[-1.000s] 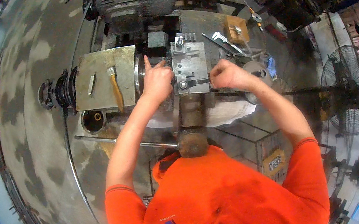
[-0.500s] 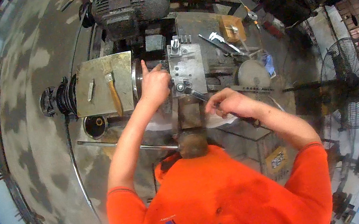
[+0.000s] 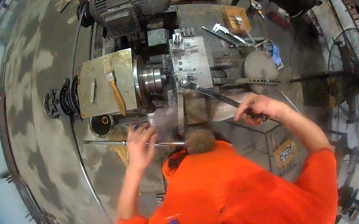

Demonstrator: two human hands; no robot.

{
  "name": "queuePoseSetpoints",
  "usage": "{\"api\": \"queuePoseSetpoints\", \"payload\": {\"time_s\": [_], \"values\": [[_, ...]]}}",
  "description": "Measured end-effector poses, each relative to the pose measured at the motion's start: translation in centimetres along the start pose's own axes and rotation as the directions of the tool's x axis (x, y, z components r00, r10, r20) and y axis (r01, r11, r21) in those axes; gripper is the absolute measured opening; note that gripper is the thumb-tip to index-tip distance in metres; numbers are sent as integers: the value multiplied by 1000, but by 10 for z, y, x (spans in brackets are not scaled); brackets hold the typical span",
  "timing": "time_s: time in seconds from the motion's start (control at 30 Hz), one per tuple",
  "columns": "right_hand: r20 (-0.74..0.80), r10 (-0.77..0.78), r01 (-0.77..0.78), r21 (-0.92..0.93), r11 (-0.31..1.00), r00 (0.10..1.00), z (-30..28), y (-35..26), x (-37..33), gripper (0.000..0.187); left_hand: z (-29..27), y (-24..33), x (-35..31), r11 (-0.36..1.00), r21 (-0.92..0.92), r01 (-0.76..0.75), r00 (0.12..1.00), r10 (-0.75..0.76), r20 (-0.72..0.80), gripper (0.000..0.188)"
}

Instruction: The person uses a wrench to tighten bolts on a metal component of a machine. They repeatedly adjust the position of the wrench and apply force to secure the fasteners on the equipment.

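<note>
My right hand (image 3: pixel 256 108) is wrapped around the dark handle of a long wrench (image 3: pixel 218 95). The wrench's far end sits at a bolt (image 3: pixel 184 83) on the near side of a grey steel tool block (image 3: pixel 195 60). My left hand (image 3: pixel 141 145) has its fingers apart, over a shiny metal rod (image 3: pixel 102 142) that runs crosswise in front of me; contact with the rod cannot be made out. Beyond that hand, a shiny round metal workpiece (image 3: pixel 152 79) sits in the machine, left of the tool block.
On the machine's flat cover (image 3: pixel 104 94) lie a brush (image 3: pixel 115 91) and a small metal bar (image 3: pixel 93 91). A caliper (image 3: pixel 228 33) and a wooden box (image 3: pixel 236 19) are at back right. A large motor (image 3: pixel 129 3) stands behind, a fan (image 3: pixel 350 71) at far right.
My left hand has pulled back from the round workpiece toward me, down to the rod. My right hand has shifted right with the wrench handle, and more of the wrench now shows.
</note>
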State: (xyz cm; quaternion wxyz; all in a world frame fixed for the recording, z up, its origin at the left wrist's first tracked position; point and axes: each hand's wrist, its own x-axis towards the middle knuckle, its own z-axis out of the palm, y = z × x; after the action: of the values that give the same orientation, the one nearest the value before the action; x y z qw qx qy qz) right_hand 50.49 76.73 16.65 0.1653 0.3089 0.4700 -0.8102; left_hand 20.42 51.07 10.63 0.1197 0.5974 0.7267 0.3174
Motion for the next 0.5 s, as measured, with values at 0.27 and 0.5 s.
{"api": "queuePoseSetpoints", "payload": {"time_s": [0.27,0.5], "values": [[-135,-6,21,110,994,991,42,22,2,48,-20,-97,-110,811,-161,563,743,-582,-331,21],[-45,-29,27,-30,999,999,19,-5,-17,43,-9,-142,-115,297,-763,574,368,-926,-83,26]]}}
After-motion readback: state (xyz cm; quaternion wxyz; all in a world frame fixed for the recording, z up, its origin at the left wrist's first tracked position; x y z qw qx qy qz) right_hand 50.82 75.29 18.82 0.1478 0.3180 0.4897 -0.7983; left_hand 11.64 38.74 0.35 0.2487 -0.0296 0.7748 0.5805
